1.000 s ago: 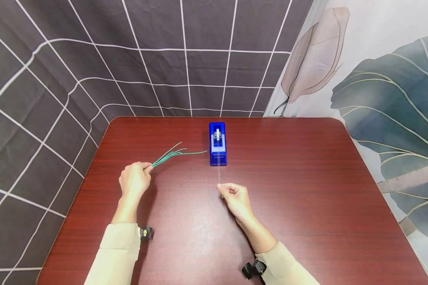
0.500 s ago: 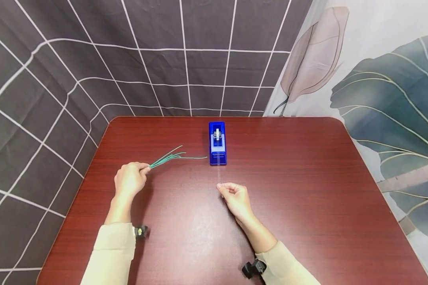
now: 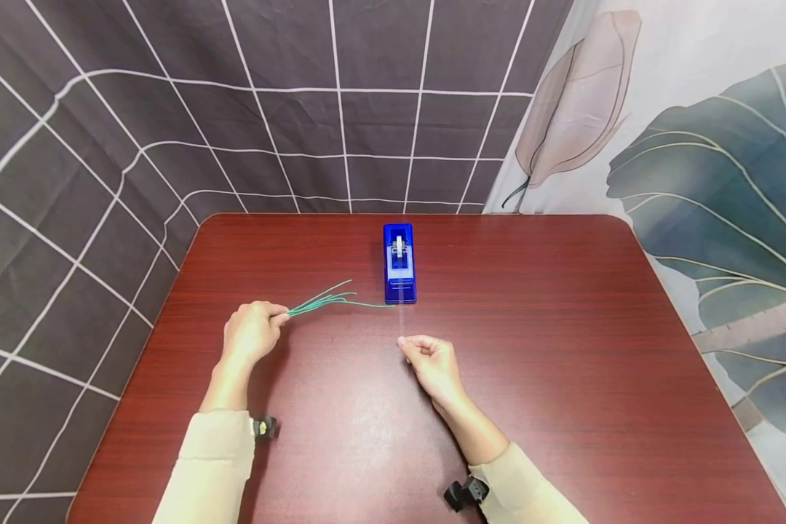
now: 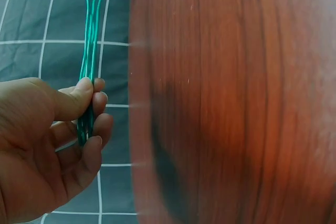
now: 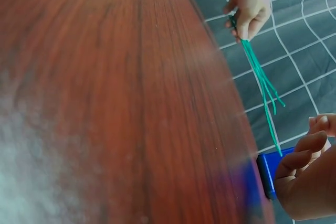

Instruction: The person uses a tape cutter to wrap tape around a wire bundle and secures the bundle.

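From my remote post I see a person's left hand [image 3: 252,331] gripping a bundle of thin green strands [image 3: 321,300] above a red-brown tabletop [image 3: 563,349], between 8 and 9 o'clock of a blue tape dispenser [image 3: 400,275]. The left grip is snug — thumb and fingers curl round the bundle near one end, as my left wrist view shows. From there the strands fan out toward 2 and 3 o'clock, the longest reaching the near end of the dispenser, its tip right by a strip of clear tape [image 3: 402,320] (whether the two touch, I cannot tell).

The strip runs from the dispenser toward 6 o'clock, where the right hand [image 3: 435,364] pinches its free end between thumb and finger. The dispenser sits at the tabletop's 12 o'clock edge, lying lengthwise from 12 to 6, with a pale roll [image 3: 399,247] in its far half.

Each cream sleeve [image 3: 209,466] has a small black device [image 3: 466,493] at the cuff. Dark gray cloth [image 3: 380,124] with a white grid hangs at 12 o'clock — leaf-print cloth [image 3: 714,175] at 2.
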The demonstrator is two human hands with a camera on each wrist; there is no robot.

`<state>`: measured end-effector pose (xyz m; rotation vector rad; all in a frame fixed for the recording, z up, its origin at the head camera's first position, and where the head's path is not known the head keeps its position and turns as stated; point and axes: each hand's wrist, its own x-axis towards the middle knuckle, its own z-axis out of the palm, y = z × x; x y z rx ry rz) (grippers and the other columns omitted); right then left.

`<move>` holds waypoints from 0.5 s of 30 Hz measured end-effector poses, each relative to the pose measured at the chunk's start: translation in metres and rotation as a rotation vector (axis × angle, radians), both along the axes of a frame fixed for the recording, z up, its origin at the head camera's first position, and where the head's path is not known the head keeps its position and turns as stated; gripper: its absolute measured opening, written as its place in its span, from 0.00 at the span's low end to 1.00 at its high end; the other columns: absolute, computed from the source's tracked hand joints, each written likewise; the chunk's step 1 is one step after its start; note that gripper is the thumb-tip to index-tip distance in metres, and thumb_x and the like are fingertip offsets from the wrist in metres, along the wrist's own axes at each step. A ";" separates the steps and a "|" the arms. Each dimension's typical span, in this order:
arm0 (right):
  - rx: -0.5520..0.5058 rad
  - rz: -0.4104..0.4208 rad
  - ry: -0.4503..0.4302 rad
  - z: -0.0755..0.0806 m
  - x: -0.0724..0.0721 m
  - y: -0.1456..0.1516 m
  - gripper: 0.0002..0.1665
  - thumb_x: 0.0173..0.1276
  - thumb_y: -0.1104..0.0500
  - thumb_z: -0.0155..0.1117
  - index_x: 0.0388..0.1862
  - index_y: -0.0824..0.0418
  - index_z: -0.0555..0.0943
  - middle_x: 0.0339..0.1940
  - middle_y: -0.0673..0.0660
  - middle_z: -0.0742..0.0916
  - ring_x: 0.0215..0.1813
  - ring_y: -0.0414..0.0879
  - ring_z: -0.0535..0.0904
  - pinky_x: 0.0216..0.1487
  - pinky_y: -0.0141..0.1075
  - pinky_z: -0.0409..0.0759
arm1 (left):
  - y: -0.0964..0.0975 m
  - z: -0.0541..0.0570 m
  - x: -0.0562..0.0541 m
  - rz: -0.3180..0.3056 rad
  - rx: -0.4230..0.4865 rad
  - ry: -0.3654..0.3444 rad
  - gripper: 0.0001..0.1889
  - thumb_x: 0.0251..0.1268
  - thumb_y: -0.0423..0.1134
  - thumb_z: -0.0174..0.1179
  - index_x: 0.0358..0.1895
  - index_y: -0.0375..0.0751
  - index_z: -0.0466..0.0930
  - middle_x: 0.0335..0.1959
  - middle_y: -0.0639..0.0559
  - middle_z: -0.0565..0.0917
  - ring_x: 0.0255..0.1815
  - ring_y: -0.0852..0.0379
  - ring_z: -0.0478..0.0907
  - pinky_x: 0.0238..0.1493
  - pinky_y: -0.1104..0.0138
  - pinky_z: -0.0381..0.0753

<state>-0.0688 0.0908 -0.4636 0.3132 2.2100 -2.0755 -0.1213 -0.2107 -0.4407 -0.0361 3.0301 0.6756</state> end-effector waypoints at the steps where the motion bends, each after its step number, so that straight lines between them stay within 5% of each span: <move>1: 0.001 -0.002 0.001 -0.006 -0.002 0.001 0.14 0.68 0.65 0.68 0.38 0.80 0.84 0.17 0.48 0.80 0.20 0.32 0.68 0.21 0.25 0.63 | 0.001 0.000 0.000 -0.007 0.000 0.003 0.10 0.70 0.38 0.63 0.48 0.42 0.89 0.48 0.40 0.88 0.46 0.31 0.83 0.39 0.41 0.79; 3: 0.003 -0.005 0.010 -0.016 -0.004 0.002 0.15 0.68 0.62 0.70 0.38 0.78 0.85 0.18 0.48 0.80 0.20 0.33 0.68 0.21 0.25 0.64 | 0.003 -0.002 0.000 -0.023 0.004 0.008 0.10 0.70 0.38 0.63 0.48 0.42 0.90 0.48 0.40 0.88 0.46 0.31 0.84 0.39 0.41 0.80; 15: -0.002 0.000 0.019 -0.014 -0.003 0.002 0.16 0.68 0.61 0.69 0.37 0.78 0.84 0.17 0.48 0.80 0.20 0.33 0.68 0.20 0.26 0.63 | 0.015 -0.009 0.000 -0.097 0.024 0.036 0.08 0.67 0.38 0.66 0.45 0.43 0.91 0.45 0.44 0.89 0.46 0.34 0.85 0.36 0.42 0.81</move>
